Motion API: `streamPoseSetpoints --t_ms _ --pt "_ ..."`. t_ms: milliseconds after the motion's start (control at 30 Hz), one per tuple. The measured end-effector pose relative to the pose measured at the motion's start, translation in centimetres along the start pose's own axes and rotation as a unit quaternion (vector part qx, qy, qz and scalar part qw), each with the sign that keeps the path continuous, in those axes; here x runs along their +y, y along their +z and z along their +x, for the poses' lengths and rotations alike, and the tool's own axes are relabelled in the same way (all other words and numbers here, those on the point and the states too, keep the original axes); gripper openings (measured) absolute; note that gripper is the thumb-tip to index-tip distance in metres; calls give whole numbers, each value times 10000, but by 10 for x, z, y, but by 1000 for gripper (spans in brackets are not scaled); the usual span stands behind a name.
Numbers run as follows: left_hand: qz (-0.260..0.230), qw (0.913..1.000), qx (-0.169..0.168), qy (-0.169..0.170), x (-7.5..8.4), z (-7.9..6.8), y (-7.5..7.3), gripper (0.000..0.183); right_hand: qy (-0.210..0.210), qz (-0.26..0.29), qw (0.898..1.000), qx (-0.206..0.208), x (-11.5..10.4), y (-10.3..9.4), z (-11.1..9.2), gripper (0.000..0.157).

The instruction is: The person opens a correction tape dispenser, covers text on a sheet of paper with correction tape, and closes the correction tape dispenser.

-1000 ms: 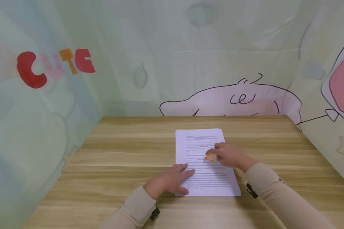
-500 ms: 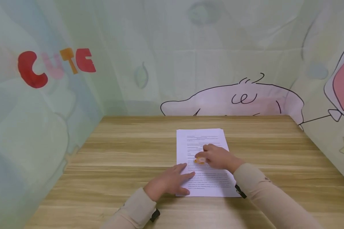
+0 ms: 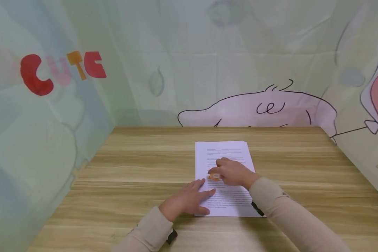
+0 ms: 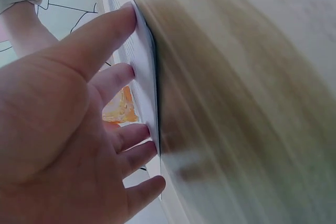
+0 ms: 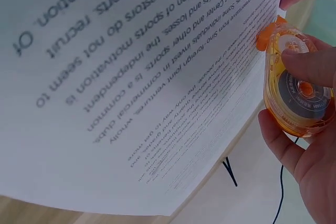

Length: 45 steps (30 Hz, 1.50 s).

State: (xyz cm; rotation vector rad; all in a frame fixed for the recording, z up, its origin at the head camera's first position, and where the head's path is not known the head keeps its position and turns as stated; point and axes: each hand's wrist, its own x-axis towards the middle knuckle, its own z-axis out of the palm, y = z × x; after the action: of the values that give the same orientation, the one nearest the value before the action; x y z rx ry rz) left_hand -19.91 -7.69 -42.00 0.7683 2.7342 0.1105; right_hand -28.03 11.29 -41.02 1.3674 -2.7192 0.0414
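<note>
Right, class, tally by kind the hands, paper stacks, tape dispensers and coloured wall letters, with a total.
Left hand and right hand: 2
Paper stack: 1
Orange tape dispenser: 1
Wall letters C, U, T, E: 4
Total: 8

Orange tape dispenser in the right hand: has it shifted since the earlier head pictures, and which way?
Yes, leftward: against the printed page, the orange tape dispenser now sits closer to the page's left edge.

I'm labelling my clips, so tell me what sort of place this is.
Probably a staged indoor desk area: a wood-grain table, a cartoon-printed backdrop behind it and on both sides, and printed pages lying on it.
</note>
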Motion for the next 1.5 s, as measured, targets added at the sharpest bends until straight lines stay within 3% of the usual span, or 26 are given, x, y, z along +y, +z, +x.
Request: streamPoseSetpoints --t_ms 867,1333,1500 --pt "140 9999 -20 62 0 4 5 64 102 -783 9920 -986 -12 -1 8 44" --pt "-19 10000 -26 27 -1 3 4 64 -111 -834 9942 -673 -4 -4 -1 38" --pt "-63 10000 -56 -23 -2 3 2 64 -33 -776 9942 -743 -1 -7 -5 39"
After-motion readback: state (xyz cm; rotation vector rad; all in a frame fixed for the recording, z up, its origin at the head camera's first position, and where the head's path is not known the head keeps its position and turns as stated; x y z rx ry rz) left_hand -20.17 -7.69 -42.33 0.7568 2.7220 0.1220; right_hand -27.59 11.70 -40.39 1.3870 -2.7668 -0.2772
